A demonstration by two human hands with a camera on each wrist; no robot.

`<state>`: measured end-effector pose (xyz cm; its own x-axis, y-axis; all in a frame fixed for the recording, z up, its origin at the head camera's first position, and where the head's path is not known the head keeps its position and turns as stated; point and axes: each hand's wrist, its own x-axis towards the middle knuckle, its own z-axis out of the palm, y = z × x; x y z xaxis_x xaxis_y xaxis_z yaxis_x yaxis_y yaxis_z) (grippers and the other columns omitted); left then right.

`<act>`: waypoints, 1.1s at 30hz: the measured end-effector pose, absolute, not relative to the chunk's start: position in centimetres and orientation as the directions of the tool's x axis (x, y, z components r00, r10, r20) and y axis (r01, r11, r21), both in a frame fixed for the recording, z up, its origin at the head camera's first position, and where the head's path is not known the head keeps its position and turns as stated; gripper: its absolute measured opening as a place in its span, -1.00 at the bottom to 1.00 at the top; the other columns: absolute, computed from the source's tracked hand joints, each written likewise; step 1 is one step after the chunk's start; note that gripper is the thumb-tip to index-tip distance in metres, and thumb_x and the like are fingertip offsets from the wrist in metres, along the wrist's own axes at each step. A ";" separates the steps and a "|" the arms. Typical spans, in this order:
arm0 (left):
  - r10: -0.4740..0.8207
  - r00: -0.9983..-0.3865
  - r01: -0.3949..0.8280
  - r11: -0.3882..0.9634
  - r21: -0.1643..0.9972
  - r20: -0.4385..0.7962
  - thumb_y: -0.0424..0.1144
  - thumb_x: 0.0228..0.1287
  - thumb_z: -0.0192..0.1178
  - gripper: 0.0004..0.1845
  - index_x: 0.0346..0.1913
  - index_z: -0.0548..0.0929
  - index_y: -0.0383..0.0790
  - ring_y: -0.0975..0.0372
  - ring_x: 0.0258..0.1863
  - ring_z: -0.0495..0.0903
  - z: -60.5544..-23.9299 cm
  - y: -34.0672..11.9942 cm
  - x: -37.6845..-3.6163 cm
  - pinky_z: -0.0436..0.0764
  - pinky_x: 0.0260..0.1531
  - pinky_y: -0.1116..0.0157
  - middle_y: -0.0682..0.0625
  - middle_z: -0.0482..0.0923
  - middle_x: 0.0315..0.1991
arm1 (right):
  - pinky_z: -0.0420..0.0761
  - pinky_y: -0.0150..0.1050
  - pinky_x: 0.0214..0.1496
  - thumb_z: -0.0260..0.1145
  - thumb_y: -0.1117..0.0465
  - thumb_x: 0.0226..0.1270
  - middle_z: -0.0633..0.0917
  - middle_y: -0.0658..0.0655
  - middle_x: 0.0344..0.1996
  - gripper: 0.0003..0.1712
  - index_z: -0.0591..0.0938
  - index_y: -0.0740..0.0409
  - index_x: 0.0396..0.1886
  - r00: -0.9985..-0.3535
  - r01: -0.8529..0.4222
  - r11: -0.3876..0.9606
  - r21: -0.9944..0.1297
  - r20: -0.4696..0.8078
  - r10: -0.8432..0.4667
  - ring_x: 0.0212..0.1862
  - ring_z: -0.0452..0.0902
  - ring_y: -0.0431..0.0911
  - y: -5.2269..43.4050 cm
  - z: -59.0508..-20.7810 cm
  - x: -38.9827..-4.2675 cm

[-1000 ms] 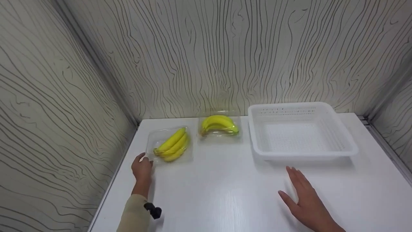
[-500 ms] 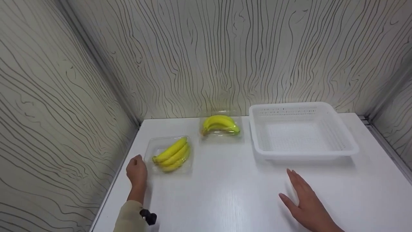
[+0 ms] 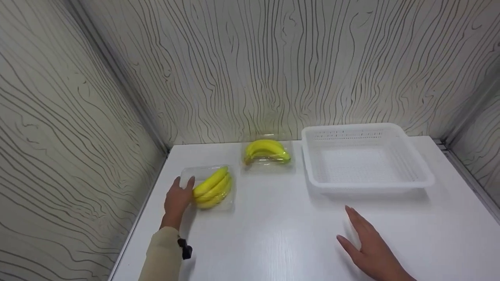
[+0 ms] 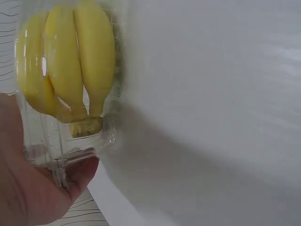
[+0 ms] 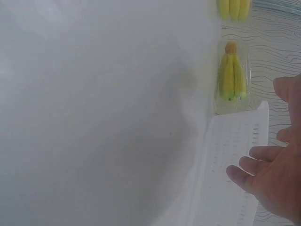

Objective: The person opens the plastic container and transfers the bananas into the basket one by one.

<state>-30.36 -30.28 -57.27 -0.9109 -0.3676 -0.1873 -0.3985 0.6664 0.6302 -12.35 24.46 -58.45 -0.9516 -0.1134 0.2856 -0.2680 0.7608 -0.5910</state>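
The near banana pack (image 3: 209,186) is a clear, thin-walled plastic clamshell with glossy, rounded corners, and it lies flat on the white surface (image 3: 273,234) near its left edge. Inside it is a bunch of smooth yellow bananas (image 4: 66,61), curved and lying side by side, joined at a brownish stem end that points toward my palm in the left wrist view. My left hand (image 3: 177,199) takes the pack at its near left corner: the grip is closed on the plastic, with the thumb (image 4: 80,172) curled against the side wall and the fingers over the rim, as far as the head view shows. My forearm, in a beige sleeve (image 3: 162,255), runs straight up from the lower edge of the head view.

A second banana pack (image 3: 267,152), the same clear shell holding another yellow bunch, sits further back by the wall, well apart from the first. Just beside it on the right stands a white plastic basket (image 3: 367,183), rectangular and shallow, with rows of small perforations in its walls and floor; nothing lies in it.

My right hand (image 3: 369,246) rests palm down on the surface in front of the basket, grip released, fingers straight and slightly spread, touching only the smooth white top.
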 end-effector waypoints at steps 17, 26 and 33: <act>-0.352 -0.922 -0.372 0.693 0.618 -0.161 0.47 0.51 -0.10 0.03 0.70 0.15 -0.26 -0.31 0.48 0.46 -57.1 -26.6 -25.7 0.47 0.45 -0.29 -0.39 0.46 0.51 | 0.06 -0.60 0.62 0.28 -0.27 0.57 0.30 0.19 0.69 -0.02 0.12 -0.03 0.76 -0.992 -0.123 0.733 -0.669 0.058 -0.114 0.66 0.23 0.22 23.3 -59.3 -12.2; -0.349 -0.920 -0.379 0.679 0.628 -0.178 0.47 0.52 -0.07 0.01 0.70 0.17 -0.24 -0.25 0.38 0.60 -57.1 -22.5 -23.4 0.58 0.34 -0.25 -0.38 0.59 0.39 | 0.16 0.37 0.71 0.24 -0.31 0.57 0.17 0.24 0.74 0.03 0.04 -0.03 0.78 -0.981 -0.072 0.658 -0.750 -0.066 -0.182 0.74 0.05 0.25 20.2 -58.5 -13.6; -0.352 -0.924 -0.360 0.665 0.654 -0.151 0.40 0.53 0.01 -0.06 0.68 0.24 -0.20 -0.21 0.35 0.63 -57.4 -17.7 -21.7 0.60 0.33 -0.24 -0.34 0.62 0.37 | 0.09 0.36 0.74 0.27 -0.34 0.53 0.13 0.24 0.75 0.09 0.03 0.00 0.79 -0.977 -0.039 0.599 -0.800 -0.094 -0.190 0.76 0.00 0.25 17.6 -58.1 -14.6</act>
<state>-21.75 -17.68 -57.40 -0.9238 -0.3519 -0.1508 -0.3602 0.6650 0.6542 -14.63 17.63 -58.13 -0.9772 -0.1903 -0.0944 -0.0393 0.5988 -0.8000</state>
